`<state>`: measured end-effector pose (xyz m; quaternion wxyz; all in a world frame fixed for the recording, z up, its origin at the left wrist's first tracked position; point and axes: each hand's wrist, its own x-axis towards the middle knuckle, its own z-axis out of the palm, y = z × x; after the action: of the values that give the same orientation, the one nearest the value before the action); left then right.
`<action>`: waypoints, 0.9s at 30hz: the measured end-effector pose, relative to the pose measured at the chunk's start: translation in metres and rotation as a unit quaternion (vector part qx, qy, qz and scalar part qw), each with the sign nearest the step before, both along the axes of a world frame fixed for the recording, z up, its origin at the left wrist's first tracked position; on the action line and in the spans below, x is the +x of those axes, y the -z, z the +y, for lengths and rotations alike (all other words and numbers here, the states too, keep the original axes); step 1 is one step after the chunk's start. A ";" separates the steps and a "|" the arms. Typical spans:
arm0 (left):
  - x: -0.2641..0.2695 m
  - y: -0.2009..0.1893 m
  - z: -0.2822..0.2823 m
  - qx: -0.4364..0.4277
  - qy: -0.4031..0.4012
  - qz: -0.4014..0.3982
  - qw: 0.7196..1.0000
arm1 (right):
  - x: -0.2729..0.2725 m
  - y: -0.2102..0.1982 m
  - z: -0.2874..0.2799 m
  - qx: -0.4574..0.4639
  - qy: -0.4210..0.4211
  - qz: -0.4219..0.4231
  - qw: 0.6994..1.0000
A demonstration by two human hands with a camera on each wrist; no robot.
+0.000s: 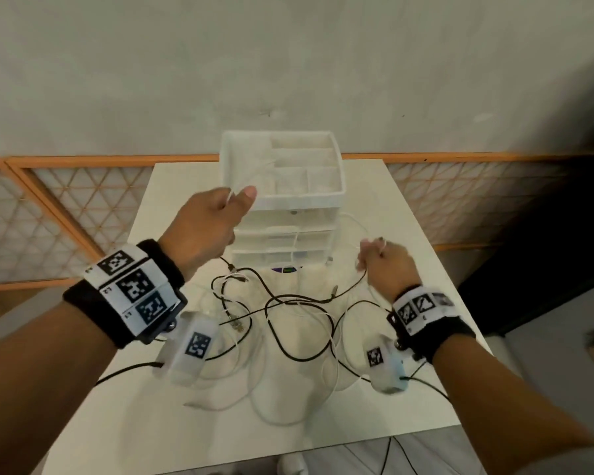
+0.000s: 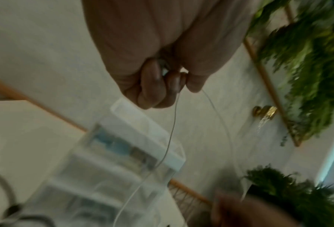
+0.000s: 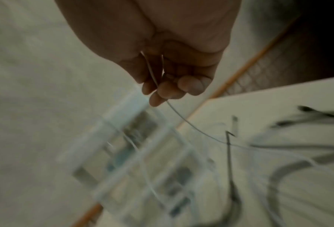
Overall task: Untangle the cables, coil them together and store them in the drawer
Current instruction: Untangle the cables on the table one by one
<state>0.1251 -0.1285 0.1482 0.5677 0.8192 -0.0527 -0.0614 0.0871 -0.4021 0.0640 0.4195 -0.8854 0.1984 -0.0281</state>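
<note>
Your left hand [image 1: 208, 222], centre-left of the head view, is raised with thumb and curled fingers pinching a thin white cable [image 2: 170, 132]. The strand hangs down in front of the clear drawer unit [image 1: 285, 200] at the frame's centre. Your right hand [image 1: 386, 265], centre-right, has curled fingers [image 3: 166, 92] gripping the white cable as well. Below both hands, tangled black cables [image 1: 288, 317] and white loops lie on the white table [image 1: 415, 214], in front of the drawers, which look closed.
</note>
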 end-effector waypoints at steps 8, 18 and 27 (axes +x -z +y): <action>-0.002 0.050 0.028 0.058 -0.051 0.128 0.989 | 0.014 -0.109 0.009 0.095 -0.001 -0.342 0.935; 0.024 0.049 0.083 0.038 -0.001 0.150 0.988 | 0.032 -0.029 -0.003 0.059 0.124 -0.075 0.988; 0.027 0.055 0.092 0.038 0.057 0.097 0.993 | 0.022 -0.050 0.006 -0.081 0.049 -0.069 0.993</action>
<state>0.1519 -0.0364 0.0933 0.5338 0.8263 -0.0421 -0.1747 0.1096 -0.3964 0.1135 0.3570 -0.9015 0.2095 -0.1261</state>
